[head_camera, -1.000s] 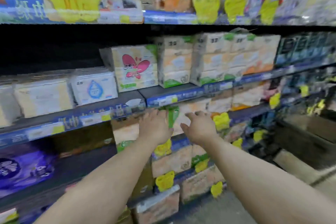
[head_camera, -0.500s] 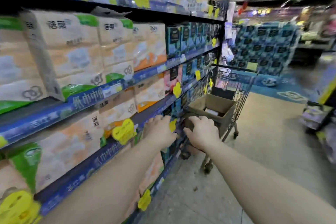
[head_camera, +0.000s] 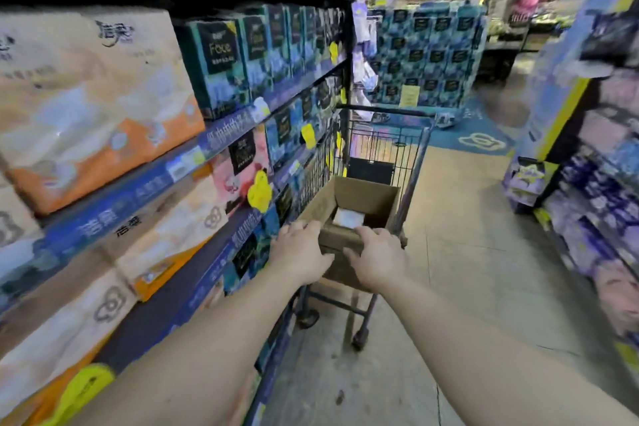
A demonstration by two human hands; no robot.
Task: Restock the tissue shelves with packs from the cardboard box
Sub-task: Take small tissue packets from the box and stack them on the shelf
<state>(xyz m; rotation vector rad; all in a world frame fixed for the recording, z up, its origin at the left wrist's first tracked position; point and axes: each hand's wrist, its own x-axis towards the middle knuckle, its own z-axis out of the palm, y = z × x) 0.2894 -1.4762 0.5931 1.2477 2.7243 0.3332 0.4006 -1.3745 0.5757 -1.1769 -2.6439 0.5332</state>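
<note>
An open cardboard box sits in a wire shopping cart beside the shelves. A white tissue pack lies at the box's bottom. My left hand and my right hand are stretched out in front of the box's near edge, fingers relaxed, holding nothing. Whether they touch the box I cannot tell. The tissue shelves run along the left, filled with orange-and-white packs and dark teal packs.
The aisle floor opens to the right of the cart. Another shelf of purple packs lines the right side. A tall stack of teal packs stands at the aisle's far end. Yellow price tags hang from shelf edges.
My view has swung right from the shelf front to the aisle. The cart and box have come close, and both hands now reach toward the box's near edge.
</note>
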